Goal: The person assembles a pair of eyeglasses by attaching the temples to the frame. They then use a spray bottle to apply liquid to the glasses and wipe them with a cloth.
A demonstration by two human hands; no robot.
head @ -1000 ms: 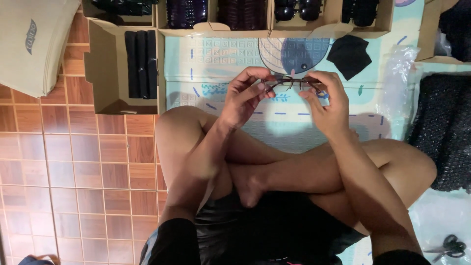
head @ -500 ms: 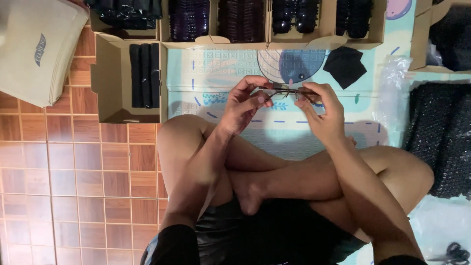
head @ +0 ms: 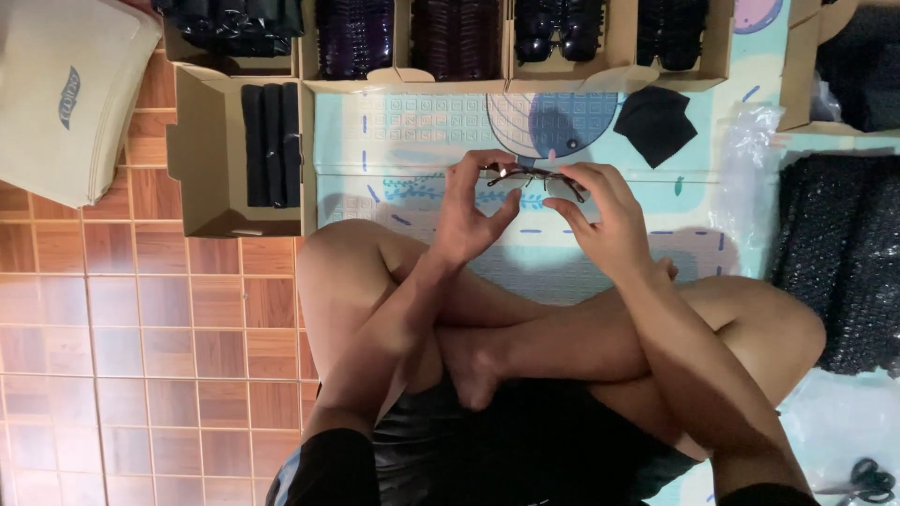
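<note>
**Both hands pinch a pair of dark glasses above crossed legs**

A person sits cross-legged on a pale blue patterned play mat [head: 394, 141], seen from the head camera. The left hand [head: 473, 211] and the right hand [head: 605, 220] hold a pair of thin dark-framed glasses [head: 532, 175] between them, just above the knees. The left fingers close on the frame's left end, thumb below and fingers above; the right fingers clamp its right end the same way. The glasses lie roughly level, off the mat.

At 12 o'clock from the glasses stands a row of brown cardboard trays [head: 506, 82] filled with dark glasses. At 10 o'clock sits an open brown cardboard box [head: 202, 169] holding black slim cases. A black folded cloth [head: 656, 122] lies at 1 o'clock. A cream fabric bag [head: 66, 103] rests at 9 o'clock on the brown tiled floor [head: 141, 356]. Black-handled scissors [head: 862, 480] lie at 5 o'clock.
</note>
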